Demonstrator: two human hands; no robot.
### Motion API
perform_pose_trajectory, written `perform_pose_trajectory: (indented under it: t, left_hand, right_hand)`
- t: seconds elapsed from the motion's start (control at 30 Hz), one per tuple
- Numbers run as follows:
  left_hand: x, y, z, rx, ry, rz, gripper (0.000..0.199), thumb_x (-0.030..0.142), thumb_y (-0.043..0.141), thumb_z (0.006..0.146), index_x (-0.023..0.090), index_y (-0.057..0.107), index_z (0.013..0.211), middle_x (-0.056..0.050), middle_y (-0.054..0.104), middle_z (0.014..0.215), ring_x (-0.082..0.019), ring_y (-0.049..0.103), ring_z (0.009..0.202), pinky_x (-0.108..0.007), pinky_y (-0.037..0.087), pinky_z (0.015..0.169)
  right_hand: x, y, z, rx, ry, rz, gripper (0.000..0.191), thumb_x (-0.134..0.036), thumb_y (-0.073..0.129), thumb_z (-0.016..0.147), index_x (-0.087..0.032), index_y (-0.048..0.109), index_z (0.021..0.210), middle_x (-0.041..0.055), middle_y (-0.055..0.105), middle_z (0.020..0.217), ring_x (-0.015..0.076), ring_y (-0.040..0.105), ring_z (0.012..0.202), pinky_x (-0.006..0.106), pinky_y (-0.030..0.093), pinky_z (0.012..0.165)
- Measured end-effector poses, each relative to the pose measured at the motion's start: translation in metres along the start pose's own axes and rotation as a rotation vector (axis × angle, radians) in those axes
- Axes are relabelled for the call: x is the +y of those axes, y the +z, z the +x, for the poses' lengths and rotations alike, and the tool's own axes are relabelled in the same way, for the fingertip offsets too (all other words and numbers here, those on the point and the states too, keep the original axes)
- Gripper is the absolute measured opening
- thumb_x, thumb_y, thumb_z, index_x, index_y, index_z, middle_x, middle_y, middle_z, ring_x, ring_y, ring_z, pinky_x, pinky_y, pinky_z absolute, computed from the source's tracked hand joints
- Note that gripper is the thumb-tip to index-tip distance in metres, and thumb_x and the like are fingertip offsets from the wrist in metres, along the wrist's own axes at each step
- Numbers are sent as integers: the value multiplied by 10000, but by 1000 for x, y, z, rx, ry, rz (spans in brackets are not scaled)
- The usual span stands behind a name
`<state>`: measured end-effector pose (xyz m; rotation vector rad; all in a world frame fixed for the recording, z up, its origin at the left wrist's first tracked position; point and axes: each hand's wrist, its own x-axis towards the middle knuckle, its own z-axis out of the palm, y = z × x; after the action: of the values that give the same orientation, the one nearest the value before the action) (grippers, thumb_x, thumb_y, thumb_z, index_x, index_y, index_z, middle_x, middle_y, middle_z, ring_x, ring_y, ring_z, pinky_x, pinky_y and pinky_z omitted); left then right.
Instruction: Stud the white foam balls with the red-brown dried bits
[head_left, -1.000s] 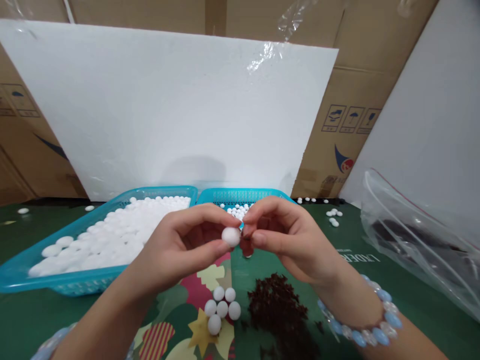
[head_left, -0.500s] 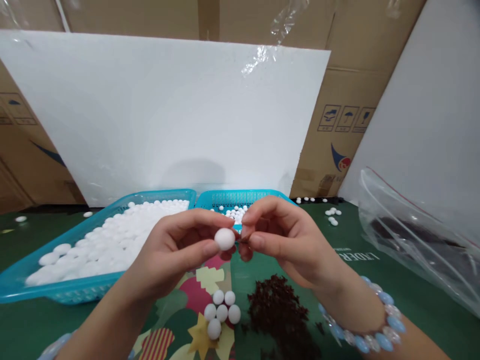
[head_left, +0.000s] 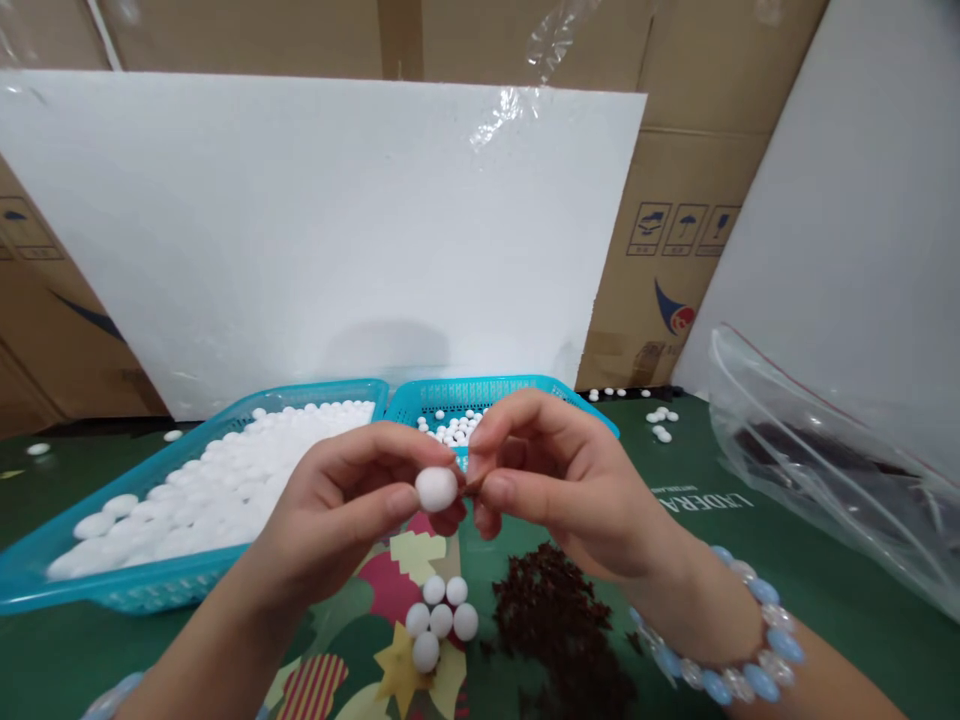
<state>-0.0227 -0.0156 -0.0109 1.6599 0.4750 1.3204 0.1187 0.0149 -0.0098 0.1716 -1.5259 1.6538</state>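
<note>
Pinched between the thumb and fingers of my left hand (head_left: 349, 500) is a white ball (head_left: 436, 489), held up over the table. My right hand (head_left: 559, 470) is closed at the ball's right side, its thumb and forefinger on a small dark reddish-brown piece (head_left: 474, 482) that seems to touch the ball. Below the hands, several white balls (head_left: 441, 621) lie in a cluster on a patterned sheet (head_left: 390, 585). A heap of dark brown flakes (head_left: 551, 610) sits to their right, under my right hand.
A large blue basket (head_left: 127, 590) full of white balls stands at left. Behind my hands is a second blue basket (head_left: 510, 385) with smaller white pieces. A clear plastic bag (head_left: 825, 450) with dark material lies at right. Loose white pieces (head_left: 661, 416) dot the green table. A white board (head_left: 360, 220) leans behind.
Both hands still hold the ball and the small piece together. They appear slightly further left and the ball slightly lower, while the whole view has also shifted a little.
</note>
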Motion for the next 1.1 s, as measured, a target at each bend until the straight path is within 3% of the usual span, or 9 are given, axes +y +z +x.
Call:
perform_pose_trajectory:
  t: [0.17, 0.6, 0.87, 1.1]
  left_hand:
    - [2, 1, -2, 15, -54, 8, 120, 164, 528, 628, 209, 580, 727, 36, 594, 640, -84, 527, 559, -170, 442, 522]
    - [2, 0, 0, 34, -37, 33, 123, 159, 538, 613, 225, 596, 699, 28, 593, 637, -100, 523, 533, -203, 439, 495]
    - [-1, 1, 1, 26, -30, 21, 149, 127, 527, 624, 230, 594, 709, 37, 588, 669, -83, 520, 559, -178, 431, 507]
    - [-2, 3, 2, 86, -17, 31, 163, 83, 535, 605, 212, 602, 680, 30, 588, 639, -76, 520, 539, -160, 430, 489]
  right_hand:
    - [0, 0, -1, 21, 20, -16, 168, -18, 491, 595, -182, 496, 634, -68, 483, 537, 16, 497, 473, 98, 424, 445]
    - [0, 0, 1, 14, 27, -13, 164, -17, 479, 596, -176, 477, 637, -69, 489, 526, 11, 490, 468, 93, 417, 449]
    - [1, 1, 2, 65, -19, -159, 172, -18, 473, 566, -184, 434, 595, -63, 471, 491, 32, 465, 439, 113, 390, 396]
    - [2, 1, 1, 125, -61, -262, 165, -35, 463, 555, -188, 409, 578, -61, 464, 504, 36, 451, 428, 131, 361, 366]
